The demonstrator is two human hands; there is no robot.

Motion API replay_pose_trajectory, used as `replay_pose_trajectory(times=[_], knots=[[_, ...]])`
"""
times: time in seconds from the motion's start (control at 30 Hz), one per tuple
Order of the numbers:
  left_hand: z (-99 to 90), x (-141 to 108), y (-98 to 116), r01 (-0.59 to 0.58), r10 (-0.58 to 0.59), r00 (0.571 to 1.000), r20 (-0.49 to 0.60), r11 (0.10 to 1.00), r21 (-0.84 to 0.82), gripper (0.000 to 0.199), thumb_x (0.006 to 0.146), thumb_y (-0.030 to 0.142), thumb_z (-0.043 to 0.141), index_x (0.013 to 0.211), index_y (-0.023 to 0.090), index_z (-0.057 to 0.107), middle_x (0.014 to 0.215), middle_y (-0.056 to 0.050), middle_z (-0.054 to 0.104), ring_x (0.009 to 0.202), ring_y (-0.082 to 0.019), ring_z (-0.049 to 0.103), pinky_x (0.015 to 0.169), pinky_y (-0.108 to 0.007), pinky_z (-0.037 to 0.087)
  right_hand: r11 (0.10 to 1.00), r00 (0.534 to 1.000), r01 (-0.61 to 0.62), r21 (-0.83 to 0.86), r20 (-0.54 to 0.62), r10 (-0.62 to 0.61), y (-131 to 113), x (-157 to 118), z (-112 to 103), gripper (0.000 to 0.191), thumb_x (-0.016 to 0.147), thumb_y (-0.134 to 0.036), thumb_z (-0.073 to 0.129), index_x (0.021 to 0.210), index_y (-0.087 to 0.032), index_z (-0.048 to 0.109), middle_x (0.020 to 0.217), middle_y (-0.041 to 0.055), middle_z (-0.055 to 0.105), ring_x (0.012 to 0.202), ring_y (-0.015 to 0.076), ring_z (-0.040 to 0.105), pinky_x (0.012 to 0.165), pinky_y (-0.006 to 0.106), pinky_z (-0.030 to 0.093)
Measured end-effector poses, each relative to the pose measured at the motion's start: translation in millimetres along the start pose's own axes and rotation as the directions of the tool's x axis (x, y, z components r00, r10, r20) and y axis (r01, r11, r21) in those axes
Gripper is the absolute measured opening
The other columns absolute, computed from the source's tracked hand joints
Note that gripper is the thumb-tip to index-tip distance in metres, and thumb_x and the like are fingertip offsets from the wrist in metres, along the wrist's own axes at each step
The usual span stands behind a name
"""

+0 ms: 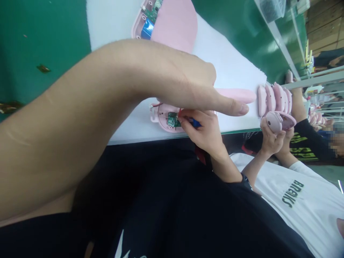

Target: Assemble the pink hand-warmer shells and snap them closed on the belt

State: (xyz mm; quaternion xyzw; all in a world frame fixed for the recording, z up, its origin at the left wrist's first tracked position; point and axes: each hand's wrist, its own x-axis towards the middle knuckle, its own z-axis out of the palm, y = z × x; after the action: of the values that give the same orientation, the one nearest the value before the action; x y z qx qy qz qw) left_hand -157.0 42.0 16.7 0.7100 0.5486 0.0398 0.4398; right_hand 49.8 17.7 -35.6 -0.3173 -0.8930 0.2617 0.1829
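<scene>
A pink shell half lies near the table's front edge, with a small green circuit board and a blue part inside. My right hand is closed over it, its thumb and finger pinching what looks like a red wire at the board. My left hand reaches across just above, its thumb stretched out to the right. Its other fingers are hidden behind the back of the hand. Past that thumb shows a long pink piece; whether the hand touches it is unclear.
Behind my left wrist lies another pink housing with a green board and a blue battery. Several pink shells stand in a row at right. Beside me a co-worker's hands hold a pink shell. White cloth covers the green table.
</scene>
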Motion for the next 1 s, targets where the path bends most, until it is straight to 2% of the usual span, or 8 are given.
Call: replay_pose_trajectory(times=[0.1,0.2,0.4,0.6,0.8,1.0], knots=[[-1.1,-4.4,2.9,0.008,-0.008,1.000,-0.015,1.000,0.011,0.112,0.063,0.120,0.026,0.075,0.021,0.078,0.070,-0.012,0.072,0.064,-0.031,0.069,0.073,-0.044,0.049,1.000,0.998,0.030,-0.008,0.053,-0.030,-0.4,0.1,-1.7,0.015,0.100,-0.025,0.065,0.101,-0.025,0.080,0.101,0.0006,0.082,0.101,0.0211,0.077,0.097,0.041,0.064],[-1.6,-7.2,3.6,-0.004,0.004,1.000,-0.022,1.000,0.009,0.112,0.060,0.120,0.026,0.073,0.022,0.077,0.067,-0.012,0.072,0.062,-0.030,0.068,0.071,-0.042,0.049,0.998,0.997,0.056,-0.015,0.052,-0.055,-1.3,0.1,-2.2,0.015,0.101,-0.029,0.067,0.099,-0.023,0.081,0.099,0.0009,0.083,0.100,0.0207,0.077,0.097,0.040,0.063],[-2.0,-7.1,4.6,-0.022,0.022,1.000,-0.013,1.000,-0.007,0.109,0.064,0.119,0.027,0.069,0.021,0.075,0.068,-0.012,0.073,0.061,-0.030,0.068,0.076,-0.045,0.049,1.000,0.998,-0.014,0.003,0.057,0.014,-3.4,1.3,-2.9,0.014,0.101,-0.035,0.073,0.100,-0.024,0.082,0.098,0.0005,0.083,0.096,0.0203,0.077,0.093,0.038,0.065],[-3.0,-10.0,6.6,-0.026,0.026,0.997,-0.071,1.000,0.009,0.108,0.068,0.116,0.026,0.074,0.020,0.074,0.069,-0.008,0.072,0.065,-0.029,0.069,0.088,-0.046,0.049,0.997,0.998,-0.052,0.057,0.042,0.049,0.3,4.9,-8.7,0.013,0.103,-0.030,0.073,0.104,-0.025,0.085,0.105,-0.0005,0.085,0.106,0.0215,0.080,0.100,0.039,0.066],[-5.5,-10.5,6.1,-0.001,0.000,0.999,-0.055,1.000,-0.014,0.107,0.067,0.116,0.031,0.076,0.019,0.076,0.067,-0.009,0.072,0.066,-0.028,0.069,0.082,-0.040,0.049,1.000,1.000,0.014,-0.019,-0.004,-0.014,8.3,5.5,-7.4,0.019,0.104,-0.024,0.068,0.109,-0.026,0.086,0.111,-0.0013,0.086,0.109,0.0215,0.081,0.104,0.041,0.067],[-3.3,-7.1,5.1,-0.028,0.027,0.999,-0.029,0.999,-0.029,0.110,0.065,0.117,0.029,0.079,0.019,0.077,0.070,-0.010,0.073,0.068,-0.030,0.070,0.088,-0.044,0.049,0.997,0.999,0.038,-0.067,0.010,-0.037,8.3,2.5,-5.9,0.022,0.106,-0.021,0.066,0.112,-0.026,0.086,0.112,-0.0022,0.086,0.106,0.0195,0.082,0.106,0.038,0.067]])
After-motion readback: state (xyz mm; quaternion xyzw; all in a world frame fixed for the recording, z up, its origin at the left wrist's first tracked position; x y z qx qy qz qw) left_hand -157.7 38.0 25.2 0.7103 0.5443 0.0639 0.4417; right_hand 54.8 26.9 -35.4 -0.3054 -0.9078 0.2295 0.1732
